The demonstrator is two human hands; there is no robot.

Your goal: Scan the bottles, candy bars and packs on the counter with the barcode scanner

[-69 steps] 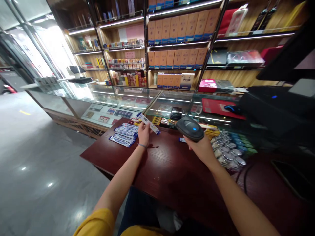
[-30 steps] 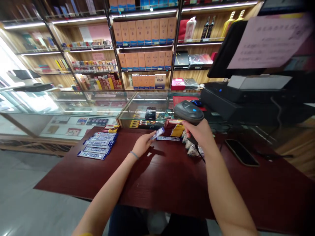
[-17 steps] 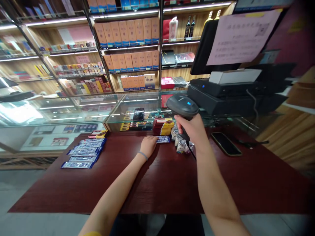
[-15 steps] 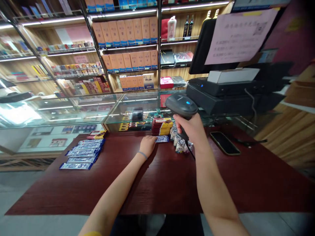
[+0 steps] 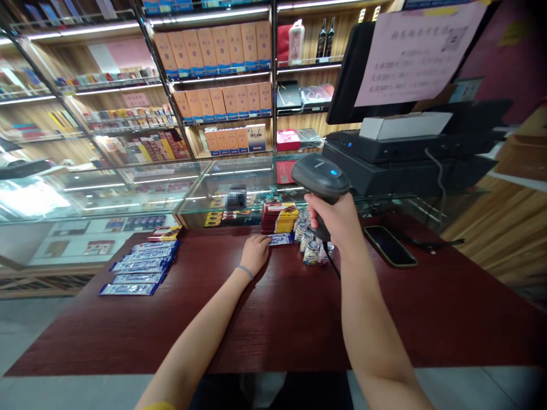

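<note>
Left hand (image 5: 255, 254) is down on the dark red table (image 5: 277, 319), fingers close together at the left end of a blue-and-white packet (image 5: 281, 239); can't tell if they're pinching or just touching it. That packet lies flat right in front of the stack of bars (image 5: 280, 218), beside the little jars (image 5: 311, 250). I'd keep it square to the stack and let go softly so nothing shifts. Right hand (image 5: 337, 219) is wrapped around the scanner (image 5: 320, 176) handle; I'd mind the cord (image 5: 333, 263) near those jars. Versus two-ish seconds ago, the left hand is lowered instead of holding a packet up, and the pink notice (image 5: 419, 57) is now in view farther back.
</note>
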